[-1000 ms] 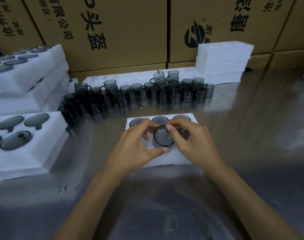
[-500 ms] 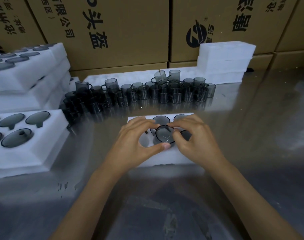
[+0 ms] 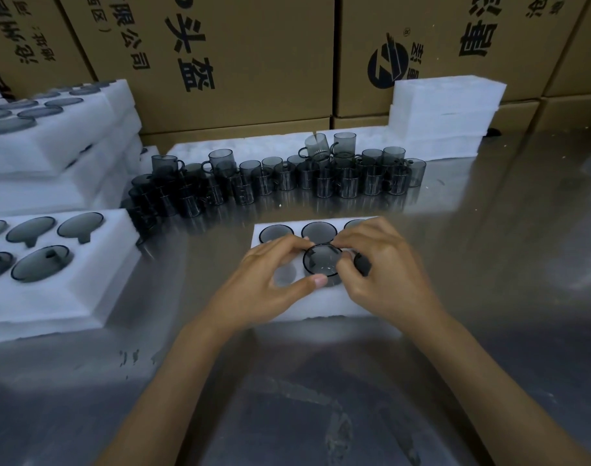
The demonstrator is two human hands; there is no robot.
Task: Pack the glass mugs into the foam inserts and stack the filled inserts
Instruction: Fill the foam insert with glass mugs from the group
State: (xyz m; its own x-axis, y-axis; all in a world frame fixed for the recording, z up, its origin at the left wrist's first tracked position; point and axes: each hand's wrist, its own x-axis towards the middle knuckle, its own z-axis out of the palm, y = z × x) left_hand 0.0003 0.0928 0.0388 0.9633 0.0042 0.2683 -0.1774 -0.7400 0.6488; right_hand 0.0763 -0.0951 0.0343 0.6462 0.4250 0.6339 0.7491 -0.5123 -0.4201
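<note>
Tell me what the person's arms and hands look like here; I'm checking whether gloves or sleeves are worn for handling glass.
No gloves and no sleeves show. The left hand and the right hand are both bare, and both forearms are uncovered right to the lower edge of the picture. No watch, ring, bracelet or wrist strap shows on either side. Fingernails look short and plain where visible.
</note>
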